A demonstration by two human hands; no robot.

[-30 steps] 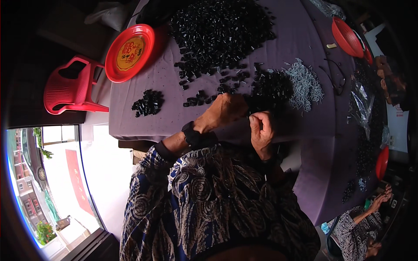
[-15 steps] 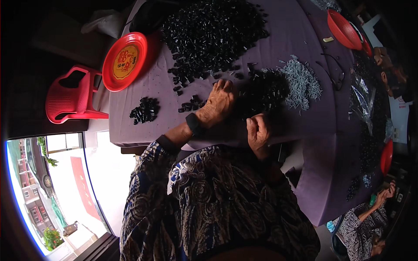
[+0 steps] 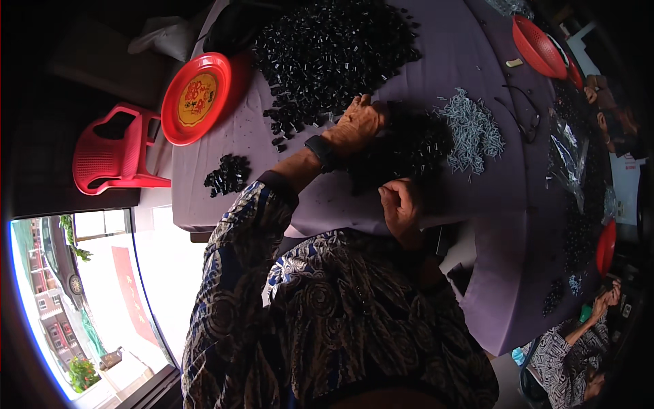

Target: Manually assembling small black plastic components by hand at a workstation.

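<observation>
My left hand (image 3: 359, 120), with a dark watch on the wrist, reaches onto the purple-covered table (image 3: 477, 225) and rests on the edge of a heap of small black plastic parts (image 3: 409, 144). Its fingers are bent over the parts; whether it holds any is hidden. My right hand (image 3: 400, 206) hovers near the table's front edge with fingers curled, maybe pinching something small. A large pile of black parts (image 3: 334, 51) lies beyond the left hand. A pile of small grey metal pieces (image 3: 470, 133) lies to the right of the heap.
A red round tray (image 3: 196, 97) sits at the table's left corner, a small black cluster (image 3: 228, 174) near it. A red plastic chair (image 3: 112, 151) stands left. A red basket (image 3: 538, 48) and clear bags (image 3: 565, 157) lie right. Another person (image 3: 579, 354) sits lower right.
My left hand has moved away from my right hand and forward onto the black heap. My right hand has stayed near the table's front edge.
</observation>
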